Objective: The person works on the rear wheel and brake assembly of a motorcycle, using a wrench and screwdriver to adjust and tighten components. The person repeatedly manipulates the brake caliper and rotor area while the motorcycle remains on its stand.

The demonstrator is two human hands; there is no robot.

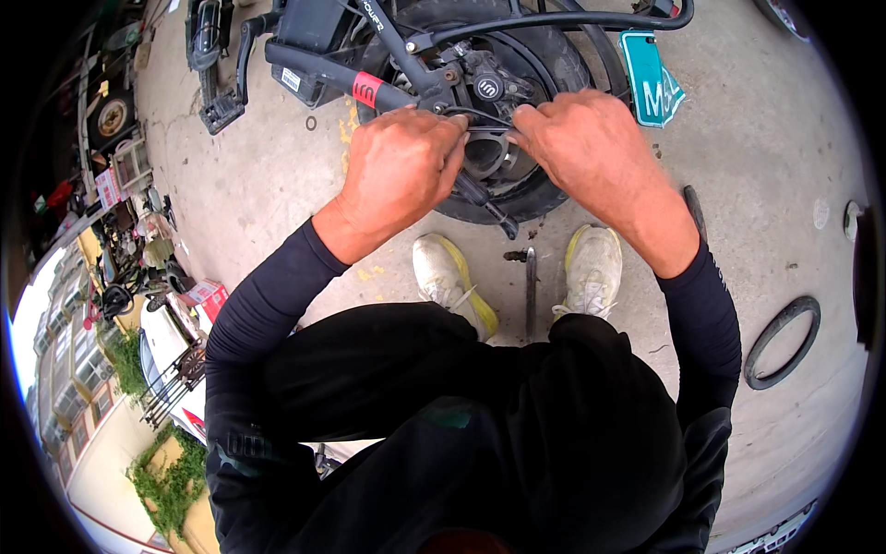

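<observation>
Here, a black two-wheeler [328, 72] stands with its wheel [540, 196] behind a left hand [397, 162] and right hand [595, 148], fingers apparently pinched together on a thin dark strand [491, 127] between them. Likely light and springy, it suits holding near either end.

Left grip [403, 159], right grip [591, 140] at thin black cable [486, 115], beside wheel [541, 199].
</observation>
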